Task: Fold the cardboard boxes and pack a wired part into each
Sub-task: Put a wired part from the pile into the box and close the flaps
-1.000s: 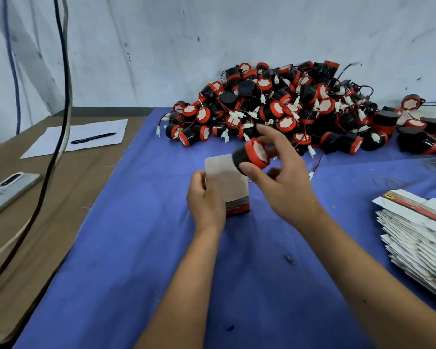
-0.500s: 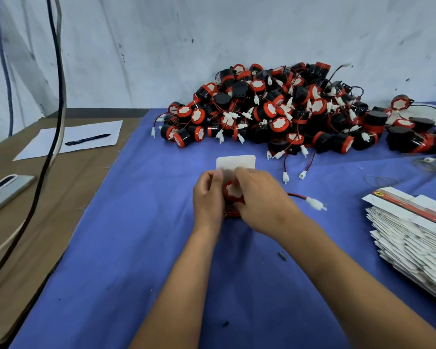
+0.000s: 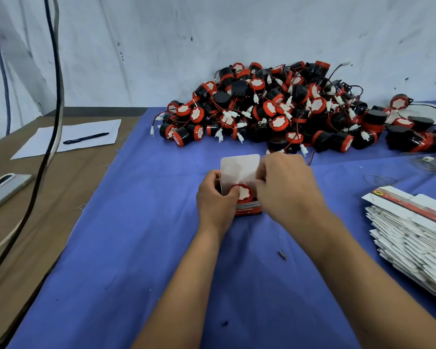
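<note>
I have the box (image 3: 247, 210) standing on the blue worktop (image 3: 136, 248) right in front of me, its mouth up and its white lid flap (image 3: 239, 167) raised at the back so the opening stays clear. A part (image 3: 244, 193) sits in that mouth, red rim and white face showing. My left hand (image 3: 215, 197) grips the box's left side to keep it from tipping, the fingers curled round it and the thumb reaching onto the part's rim. My right hand (image 3: 285, 187) arches over the right side, fingers bent down at the flap and the box edge; I judge they are tucking the wire in, though I cannot see it. The pile (image 3: 287, 109) of parts lies beyond, near the wall, within reach. Flat boxes (image 3: 413, 230) are stacked to my right.
</note>
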Demonstrator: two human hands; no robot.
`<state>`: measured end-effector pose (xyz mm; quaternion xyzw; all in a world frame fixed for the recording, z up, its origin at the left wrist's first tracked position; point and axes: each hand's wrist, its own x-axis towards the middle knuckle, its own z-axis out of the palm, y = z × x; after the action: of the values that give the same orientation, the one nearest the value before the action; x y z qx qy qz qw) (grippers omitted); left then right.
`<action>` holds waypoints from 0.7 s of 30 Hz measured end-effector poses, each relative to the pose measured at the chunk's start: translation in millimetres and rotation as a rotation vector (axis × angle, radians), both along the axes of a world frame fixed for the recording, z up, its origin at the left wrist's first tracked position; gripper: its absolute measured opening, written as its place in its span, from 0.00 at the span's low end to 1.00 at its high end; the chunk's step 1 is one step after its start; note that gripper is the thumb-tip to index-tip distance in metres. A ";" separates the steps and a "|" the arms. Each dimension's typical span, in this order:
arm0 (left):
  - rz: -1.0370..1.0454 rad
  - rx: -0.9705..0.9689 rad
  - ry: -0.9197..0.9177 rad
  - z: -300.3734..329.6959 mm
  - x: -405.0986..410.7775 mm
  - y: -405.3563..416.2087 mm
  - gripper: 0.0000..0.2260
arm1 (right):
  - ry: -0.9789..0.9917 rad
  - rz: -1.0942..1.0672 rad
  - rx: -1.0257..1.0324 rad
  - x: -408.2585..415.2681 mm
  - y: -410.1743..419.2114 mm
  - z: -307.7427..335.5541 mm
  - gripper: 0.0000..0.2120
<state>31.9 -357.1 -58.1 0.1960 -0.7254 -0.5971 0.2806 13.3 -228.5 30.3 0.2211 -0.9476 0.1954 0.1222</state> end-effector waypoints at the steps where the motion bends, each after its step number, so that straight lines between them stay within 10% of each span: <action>1: 0.000 -0.020 -0.008 0.1 0.0 1.6 0.07 | -0.017 0.037 -0.070 1.6 -7.7 0.2 0.05; 21: 0.136 -0.238 -0.101 -0.1 4.4 6.1 0.05 | 0.048 0.207 0.016 -12.0 -31.9 -33.9 0.05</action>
<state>36.2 -351.0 -58.2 0.2399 -0.7894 -0.4758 0.3049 1.3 -260.3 -3.6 0.3234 -0.9180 0.1942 0.1224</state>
